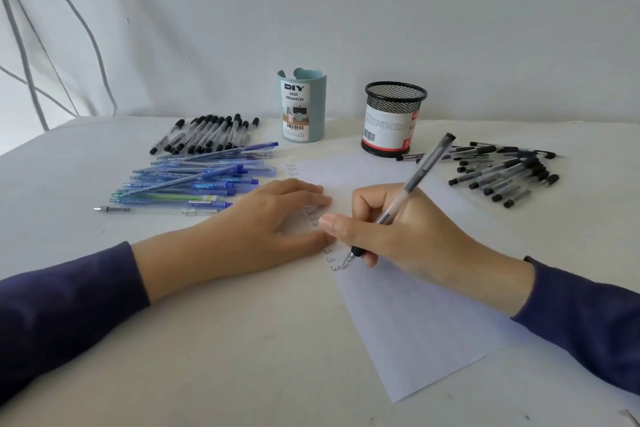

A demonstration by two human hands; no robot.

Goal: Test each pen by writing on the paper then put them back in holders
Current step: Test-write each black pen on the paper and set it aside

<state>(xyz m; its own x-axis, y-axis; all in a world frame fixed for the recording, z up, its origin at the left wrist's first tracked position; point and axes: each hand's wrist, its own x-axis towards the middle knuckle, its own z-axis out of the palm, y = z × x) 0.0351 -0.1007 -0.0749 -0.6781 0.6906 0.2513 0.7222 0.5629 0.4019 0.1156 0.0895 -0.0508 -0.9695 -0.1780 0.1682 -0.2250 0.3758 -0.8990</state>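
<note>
Black-capped pen (412, 184), gripped in the right hand (398, 236), tip on the paper (415, 322) beside a column of "Test" entries. Left hand (263, 222) lies flat, fingers straight, pressing the sheet. Blue holder (302, 107) and mesh holder (393, 120) stand behind on the bench (242, 357), flanked by loose pens.

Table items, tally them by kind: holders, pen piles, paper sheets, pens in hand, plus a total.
Holders: 2, blue organizer, black mesh cup.
Pen piles: 3, left black pile, blue pile, right black pile.
Paper sheets: 1.
Held pens: 1, clear pen in right hand.
Total: 7.
</note>
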